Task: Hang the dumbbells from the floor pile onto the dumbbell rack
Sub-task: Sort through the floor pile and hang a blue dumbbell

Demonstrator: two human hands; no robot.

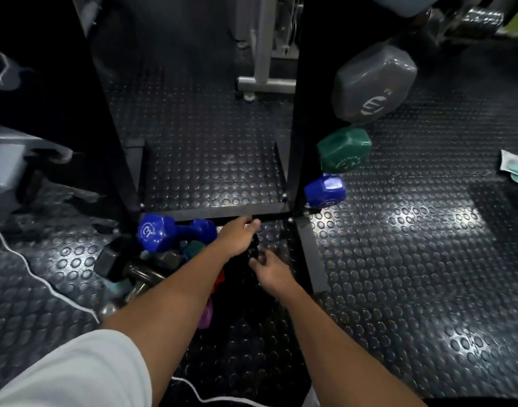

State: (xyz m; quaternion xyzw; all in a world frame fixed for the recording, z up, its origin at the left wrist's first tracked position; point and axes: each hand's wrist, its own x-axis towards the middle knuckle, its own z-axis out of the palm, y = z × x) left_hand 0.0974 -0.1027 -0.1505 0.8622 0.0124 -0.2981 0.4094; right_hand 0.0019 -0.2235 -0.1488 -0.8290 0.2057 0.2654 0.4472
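Much of the dumbbell rack [298,113] is lost in shadow, its top cut off. Between my hands sits something black I can't make out; whether my left hand [240,235] or right hand [271,268] grips it, I cannot tell. The floor pile [152,259] lies left on studded rubber flooring [398,259], topped by a blue dumbbell [169,233].

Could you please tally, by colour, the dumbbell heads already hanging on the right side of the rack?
Grey: 1, the grey head at the top.
Green: 1, the green head in the middle.
Blue: 1, the blue head at the bottom.
Total: 3.
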